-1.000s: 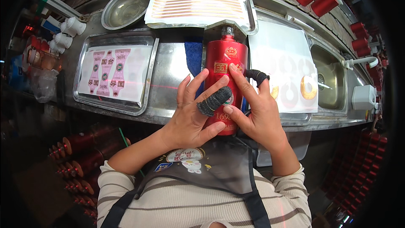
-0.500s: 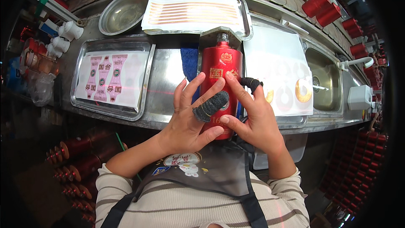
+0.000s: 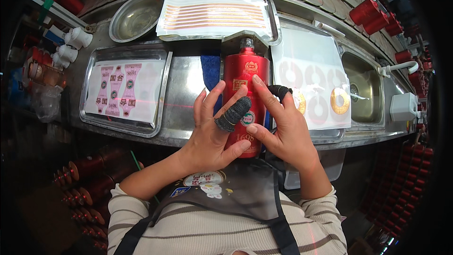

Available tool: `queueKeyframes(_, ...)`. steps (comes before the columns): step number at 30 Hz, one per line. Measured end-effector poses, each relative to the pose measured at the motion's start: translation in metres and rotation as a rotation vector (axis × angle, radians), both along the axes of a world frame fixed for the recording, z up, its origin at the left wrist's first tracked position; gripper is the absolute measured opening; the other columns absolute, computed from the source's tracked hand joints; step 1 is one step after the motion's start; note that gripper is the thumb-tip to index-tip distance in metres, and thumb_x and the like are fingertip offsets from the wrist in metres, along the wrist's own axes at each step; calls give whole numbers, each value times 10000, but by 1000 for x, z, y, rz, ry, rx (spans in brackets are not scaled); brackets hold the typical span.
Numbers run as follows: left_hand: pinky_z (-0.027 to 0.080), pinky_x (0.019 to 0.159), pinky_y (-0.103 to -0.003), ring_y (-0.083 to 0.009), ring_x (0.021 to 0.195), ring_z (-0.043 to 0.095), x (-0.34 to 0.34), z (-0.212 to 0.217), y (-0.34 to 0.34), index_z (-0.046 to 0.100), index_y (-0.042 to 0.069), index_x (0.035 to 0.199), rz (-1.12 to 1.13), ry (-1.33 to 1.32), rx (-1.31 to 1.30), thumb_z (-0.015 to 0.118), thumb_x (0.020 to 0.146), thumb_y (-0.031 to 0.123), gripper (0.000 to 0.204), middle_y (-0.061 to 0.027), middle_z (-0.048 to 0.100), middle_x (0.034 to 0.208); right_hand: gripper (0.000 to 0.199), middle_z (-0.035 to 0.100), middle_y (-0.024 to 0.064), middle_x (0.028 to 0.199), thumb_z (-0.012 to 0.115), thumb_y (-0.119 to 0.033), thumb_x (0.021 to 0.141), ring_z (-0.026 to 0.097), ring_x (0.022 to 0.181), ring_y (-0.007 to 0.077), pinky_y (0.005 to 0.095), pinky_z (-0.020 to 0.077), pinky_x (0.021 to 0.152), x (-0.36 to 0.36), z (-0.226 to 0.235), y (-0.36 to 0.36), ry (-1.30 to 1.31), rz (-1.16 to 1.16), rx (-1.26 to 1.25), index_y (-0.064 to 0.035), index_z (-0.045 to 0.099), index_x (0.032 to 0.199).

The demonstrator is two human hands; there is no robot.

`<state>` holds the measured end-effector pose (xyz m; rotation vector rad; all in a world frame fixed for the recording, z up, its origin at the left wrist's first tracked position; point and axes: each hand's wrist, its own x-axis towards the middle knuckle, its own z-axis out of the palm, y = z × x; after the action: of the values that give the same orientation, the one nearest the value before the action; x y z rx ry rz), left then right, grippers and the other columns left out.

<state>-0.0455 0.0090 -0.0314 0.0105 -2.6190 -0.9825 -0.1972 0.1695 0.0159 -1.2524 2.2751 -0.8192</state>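
Pressing a small round label onto the tall red glossy bottle (image 3: 248, 89), lying on the steel surface (image 3: 181, 89). Left hand (image 3: 212, 132) and right hand (image 3: 283, 127) clasp its sides, fingers spread. Judged mid-labelling; next calls for smoothing edges flat.

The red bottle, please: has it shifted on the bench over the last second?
Cannot tell: the red bottle sits between the label tray and the white sheet throughout; small shifts match the camera moving.
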Motion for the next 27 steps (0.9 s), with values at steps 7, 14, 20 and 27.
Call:
queueKeyframes(7,76,1177,-629,-442,1510,142,-2,5,1,269,96,1575,34,-23,7,640,905,445,841,-174,230,1665,821,564,254,1145,753,-366,848,599,1029,411,421,480,920,1,-4,-8,-64,-30,-71,-225,400,1575)
queueKeyframes(14,89,1194,-593,-438,1510,146,0,-8,-1,216,68,1588,96,78,224,662,903,416,888,-183,203,1673,841,447,138,843,732,-461,873,481,704,278,358,439,671,0,-4,-3,-84,-69,-73,-313,339,1601)
queueKeyframes(20,97,1195,-585,-434,1512,152,2,-5,-2,226,77,1588,59,81,135,675,903,392,877,-183,220,1670,846,467,113,860,743,-386,867,433,738,236,331,412,710,0,1,-4,-69,-58,-72,-215,355,1599)
queueKeyframes(27,133,1198,-556,-429,1504,187,2,-5,-4,238,98,1590,14,46,52,672,910,399,861,-171,269,1654,765,441,144,813,710,-470,892,497,736,304,368,435,690,1,-8,-5,-26,-50,-74,-339,391,1574)
